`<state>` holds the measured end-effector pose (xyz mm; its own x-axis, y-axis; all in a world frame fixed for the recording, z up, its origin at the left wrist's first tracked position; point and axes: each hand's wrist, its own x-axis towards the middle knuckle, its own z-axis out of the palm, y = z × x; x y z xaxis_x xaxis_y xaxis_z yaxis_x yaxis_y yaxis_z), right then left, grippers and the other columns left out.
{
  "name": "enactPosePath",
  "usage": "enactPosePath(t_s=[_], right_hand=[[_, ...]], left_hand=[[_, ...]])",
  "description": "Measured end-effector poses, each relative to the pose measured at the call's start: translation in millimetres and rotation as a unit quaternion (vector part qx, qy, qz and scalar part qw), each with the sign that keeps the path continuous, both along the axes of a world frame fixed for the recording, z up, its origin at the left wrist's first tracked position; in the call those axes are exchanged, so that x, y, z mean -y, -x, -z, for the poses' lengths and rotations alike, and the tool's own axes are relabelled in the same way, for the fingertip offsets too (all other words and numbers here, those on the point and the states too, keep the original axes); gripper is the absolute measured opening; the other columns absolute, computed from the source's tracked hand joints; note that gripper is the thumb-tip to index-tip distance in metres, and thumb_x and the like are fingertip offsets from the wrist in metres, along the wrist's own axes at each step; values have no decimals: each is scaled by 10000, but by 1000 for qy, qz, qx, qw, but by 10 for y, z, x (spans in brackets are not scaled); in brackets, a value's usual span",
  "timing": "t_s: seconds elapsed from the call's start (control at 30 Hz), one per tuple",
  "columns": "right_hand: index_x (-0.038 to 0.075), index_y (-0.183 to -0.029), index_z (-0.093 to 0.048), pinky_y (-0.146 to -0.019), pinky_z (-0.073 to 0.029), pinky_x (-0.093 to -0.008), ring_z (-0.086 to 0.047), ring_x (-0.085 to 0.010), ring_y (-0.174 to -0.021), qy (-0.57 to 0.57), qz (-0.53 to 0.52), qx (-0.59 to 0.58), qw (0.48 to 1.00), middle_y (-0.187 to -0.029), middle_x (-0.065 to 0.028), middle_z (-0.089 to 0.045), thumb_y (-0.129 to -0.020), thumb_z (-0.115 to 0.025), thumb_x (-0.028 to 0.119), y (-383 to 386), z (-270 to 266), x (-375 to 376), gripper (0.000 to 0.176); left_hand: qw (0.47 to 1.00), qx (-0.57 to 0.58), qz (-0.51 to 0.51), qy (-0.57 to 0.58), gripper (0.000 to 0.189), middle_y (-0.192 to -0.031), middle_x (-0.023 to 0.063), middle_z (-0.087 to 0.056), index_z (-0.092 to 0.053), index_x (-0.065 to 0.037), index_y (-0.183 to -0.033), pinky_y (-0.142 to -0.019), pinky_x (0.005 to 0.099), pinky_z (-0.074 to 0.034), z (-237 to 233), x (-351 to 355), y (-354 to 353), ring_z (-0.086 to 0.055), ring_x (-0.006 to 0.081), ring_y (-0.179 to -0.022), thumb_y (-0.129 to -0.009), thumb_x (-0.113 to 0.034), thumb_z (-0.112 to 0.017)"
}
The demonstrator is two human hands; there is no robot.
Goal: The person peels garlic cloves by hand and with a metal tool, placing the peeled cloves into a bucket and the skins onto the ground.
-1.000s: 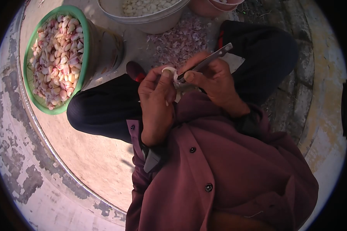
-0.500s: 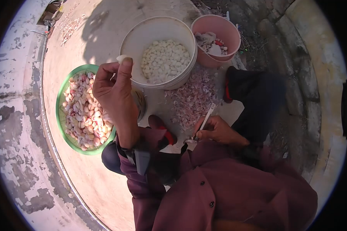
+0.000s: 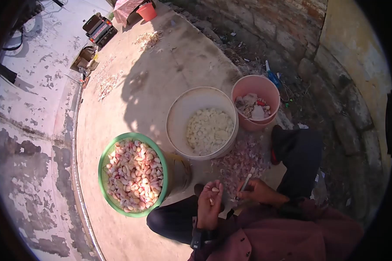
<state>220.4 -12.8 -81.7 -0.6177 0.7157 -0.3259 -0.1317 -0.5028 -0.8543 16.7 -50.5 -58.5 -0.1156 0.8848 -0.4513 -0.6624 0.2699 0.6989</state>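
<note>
Down comes the left hand (image 3: 210, 205), which was up beside the white bucket (image 3: 177, 114) half a second ago and now sits low, well below that bucket, close to the lap. Its fingers are curled in, and a pale garlic clove (image 3: 215, 189) shows pinched at the fingertips. A second pale bit lies further down in the palm, too small to make out.

The right hand (image 3: 260, 192) is below the white bucket and off to its right. It is closed around a small knife (image 3: 247, 180), whose thin blade points up towards the bucket. The two hands are near each other but not touching.

Inside the white bucket lies a heap of peeled cloves (image 3: 209, 128). A scatter of purplish peels (image 3: 241, 160) covers the ground just under its lower right edge. To its lower left, just beside it, a green basket (image 3: 102, 174) is full of unpeeled cloves. A pink bucket (image 3: 245, 86) with scraps stands against the white bucket's upper right side.
</note>
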Motion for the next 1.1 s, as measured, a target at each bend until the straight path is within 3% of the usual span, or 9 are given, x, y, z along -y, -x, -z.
enactPosePath(t_s=[0.1, 0.13, 0.17, 0.2, 0.37, 0.43, 0.6, 0.67, 1.1], right_hand=[[18, -979, -641, -798, -504, -284, -619, -97, -863, -3, 9, -6, 1000, -913, -27, -666, -889, -674, 113, 1, 36, 17, 134], [18, -979, -641, -798, -504, -284, -619, -97, -863, -6, 10, -6, 1000, -913, -27, -666, -889, -674, 113, 5, 34, 21, 134], [18, -980, -643, -798, -504, -284, -619, -96, -865, -2, 11, -7, 1000, -913, -26, -666, -891, -672, 114, 10, 32, 30, 134], [18, -981, -645, -798, -504, -284, -620, -96, -867, 1, 12, -8, 1000, -913, -25, -666, -893, -671, 116, 11, 31, 45, 135], [18, -982, -654, -745, -484, -252, -604, -85, -816, -14, 74, -40, 996, -871, -17, -660, -890, -694, 135, 68, -135, 67, 154], [17, -980, -654, -755, -477, -244, -597, -81, -831, -115, 79, 16, 990, -888, -19, -659, -892, -685, 121, 47, -215, 49, 140], [9, -1019, -643, -776, -475, -245, -602, -93, -864, -94, 148, 54, 983, -934, -38, -663, -880, -690, 97, 54, -394, 141, 171], [8, -1043, -637, -801, -480, -251, -611, -98, -890, -196, 172, 25, 965, -958, -47, -667, -870, -704, 91, 78, -409, 77, 203], [-4, -1055, -639, -780, -502, -255, -636, -121, -911, -344, 73, 82, 932, -1008, -79, -679, -873, -696, 81, 94, -475, 70, 209]], left_hand=[[926, -329, 170, -67, 135, -1124, 98, -504, -494, 25, -1106, -960, 231, -461, -166, 227, -128, -533, 124, -1071, -992, -36, -456], [926, -330, 170, -70, 135, -1124, 98, -504, -494, 25, -1106, -960, 231, -461, -166, 233, -157, -533, 124, -1071, -992, -36, -456], [987, -144, 67, 16, 142, -1108, 104, -538, -507, 13, -1090, -896, 227, -480, -176, 238, -195, -562, 120, -988, -1000, -92, -474], [993, 51, -40, 100, 166, -1092, 109, -572, -520, 2, -1073, -832, 223, -498, -207, 224, -224, -590, 116, -905, -1008, -149, -491], [998, 54, 21, 11, 286, -947, 94, -630, -557, -11, -1064, -631, 192, -446, -159, 216, -167, -582, 96, -681, -1023, -279, -465], [998, 8, 32, 50, 289, -928, 7, -551, -516, -50, -1161, -531, 199, -382, -371, 116, -238, -475, 46, -621, -1025, -298, -458], [997, 56, -2, 49, 298, -914, 34, -626, -568, -15, -1170, -521, 158, -359, -408, 251, -295, -485, 49, -614, -1005, -258, -515], [996, 82, -5, 33, 270, -902, 29, -628, -576, -28, -1154, -512, 152, -352, -370, 219, -309, -488, 38, -618, -994, -242, -539], [999, 14, -31, 21, 166, -783, 28, -607, -565, -42, -1017, -431, 189, -322, -305, 276, -407, -503, 72, -493, -976, -202, -573]])
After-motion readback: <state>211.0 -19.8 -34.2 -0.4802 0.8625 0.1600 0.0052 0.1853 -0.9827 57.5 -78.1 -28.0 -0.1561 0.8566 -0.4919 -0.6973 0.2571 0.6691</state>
